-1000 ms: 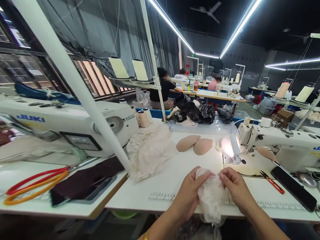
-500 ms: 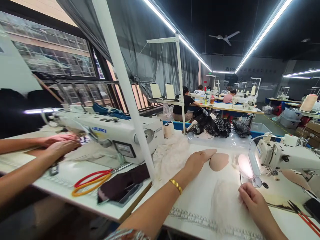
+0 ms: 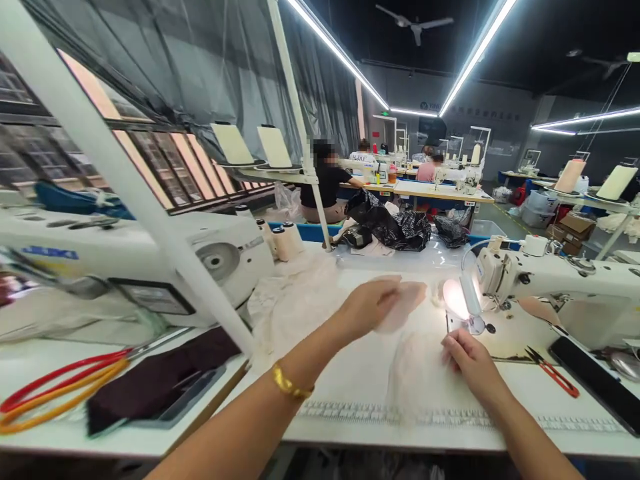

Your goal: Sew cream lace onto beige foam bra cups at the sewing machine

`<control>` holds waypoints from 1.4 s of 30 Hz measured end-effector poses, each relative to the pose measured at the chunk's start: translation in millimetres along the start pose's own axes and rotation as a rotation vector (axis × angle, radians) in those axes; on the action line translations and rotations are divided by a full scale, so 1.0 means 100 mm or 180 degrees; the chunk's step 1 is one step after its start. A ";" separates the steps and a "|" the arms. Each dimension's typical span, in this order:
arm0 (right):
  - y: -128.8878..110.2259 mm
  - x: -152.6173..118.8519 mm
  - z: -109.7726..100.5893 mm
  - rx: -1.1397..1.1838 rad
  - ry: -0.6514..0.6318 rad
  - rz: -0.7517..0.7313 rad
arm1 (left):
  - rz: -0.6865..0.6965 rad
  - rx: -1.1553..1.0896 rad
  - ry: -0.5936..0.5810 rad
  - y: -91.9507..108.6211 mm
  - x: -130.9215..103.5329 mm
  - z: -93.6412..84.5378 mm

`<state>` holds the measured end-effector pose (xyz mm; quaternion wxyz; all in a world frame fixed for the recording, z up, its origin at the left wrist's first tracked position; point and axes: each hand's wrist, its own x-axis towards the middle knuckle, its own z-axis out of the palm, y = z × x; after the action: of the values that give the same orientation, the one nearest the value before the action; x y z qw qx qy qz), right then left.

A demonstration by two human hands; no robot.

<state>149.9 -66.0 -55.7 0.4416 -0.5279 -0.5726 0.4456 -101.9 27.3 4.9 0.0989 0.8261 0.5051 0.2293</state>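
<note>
My left hand [image 3: 373,305], with a gold bracelet at the wrist, is closed on a thin beige oval fabric piece [image 3: 407,308], blurred by motion, above the white table. Below and to the right lies a sheer whitish fabric [image 3: 413,373]. At its right edge my right hand [image 3: 467,357] is closed in a pinch on the fabric. Just beyond that hand, a sewing machine [image 3: 505,287] stands with its lamp [image 3: 467,290] lit over the needle area. A beige piece [image 3: 537,310] lies under the machine's arm.
Red-handled thread snips [image 3: 555,373] and a black phone [image 3: 597,380] lie at the right. White lacy fabric [image 3: 300,293] is heaped at the left. A slanted white post [image 3: 150,220] stands before another sewing machine [image 3: 220,257]. Black plastic bags [image 3: 390,223] sit at the back; a ruler strip [image 3: 360,411] runs along the front edge.
The view has swung right, and the co-worker's arms at the left are out of sight. My left hand has picked the beige oval piece up off the table. My right hand stays at the sheer fabric's edge.
</note>
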 end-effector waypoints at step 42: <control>0.28 0.24 -0.90 -0.2594 -0.0592 -0.2614 | 0.2140 0.0567 -0.0371 0.74 0.01 0.75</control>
<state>242.7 -36.9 -62.8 0.2874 -0.3487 -0.8917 0.0263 -7.1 -1.3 -31.2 -0.0259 0.9633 0.2165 0.1566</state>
